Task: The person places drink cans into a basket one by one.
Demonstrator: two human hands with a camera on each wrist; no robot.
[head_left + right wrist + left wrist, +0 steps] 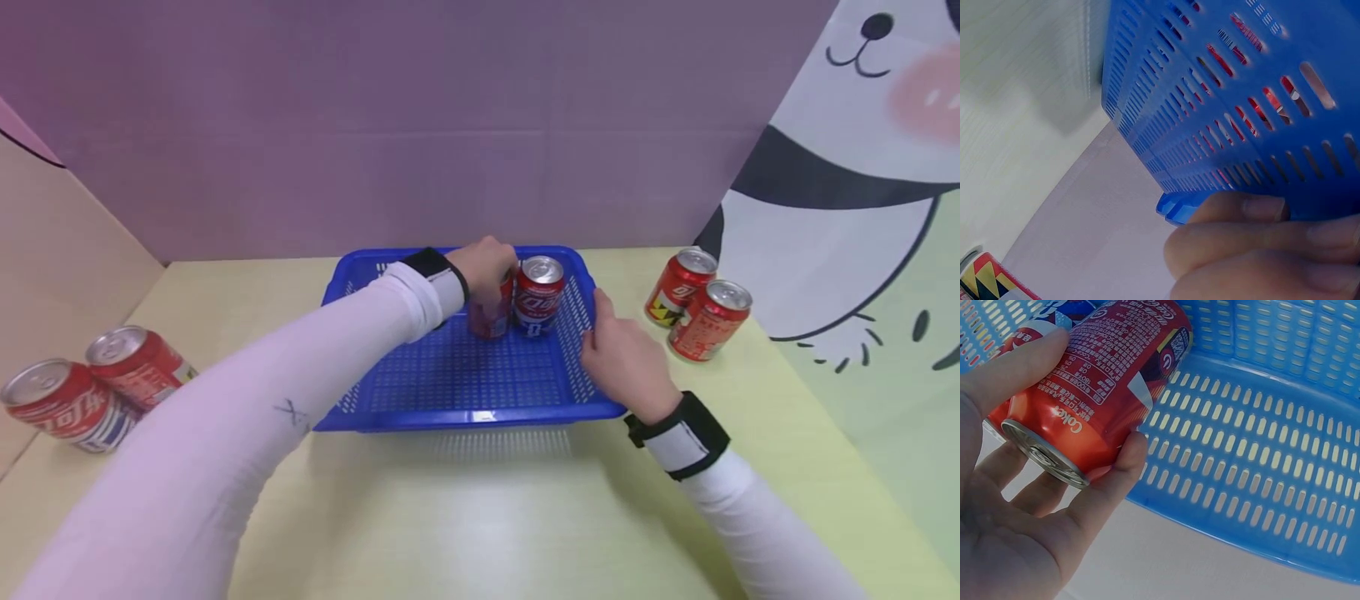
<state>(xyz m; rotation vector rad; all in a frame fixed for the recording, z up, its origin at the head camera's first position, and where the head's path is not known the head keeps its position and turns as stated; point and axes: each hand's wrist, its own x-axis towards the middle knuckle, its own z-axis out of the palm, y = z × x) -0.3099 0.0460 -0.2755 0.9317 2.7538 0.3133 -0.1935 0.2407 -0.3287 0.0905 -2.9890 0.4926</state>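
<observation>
A blue perforated plastic basket (pixel 442 417) sits on the table. Inside it, my left hand (pixel 483 265) grips a red cola can (pixel 491 321) from above, thumb and fingers round its top end. The left wrist view shows the held can (pixel 1110 381) with its metal end toward the palm. Close beside it, a second cola can (pixel 538 304) stands upright in the basket. My right hand (pixel 626 358) holds the basket's right rim. In the right wrist view its fingers (pixel 1235 240) are bent against the outer side wall, under the rim.
Two red cans (pixel 682 287) (pixel 711 321) stand on the table (pixel 480 517) to the basket's right. Two more cans (pixel 71 404) (pixel 138 367) are at the left, partly behind my left sleeve. A purple wall panel (pixel 360 150) rises behind the basket.
</observation>
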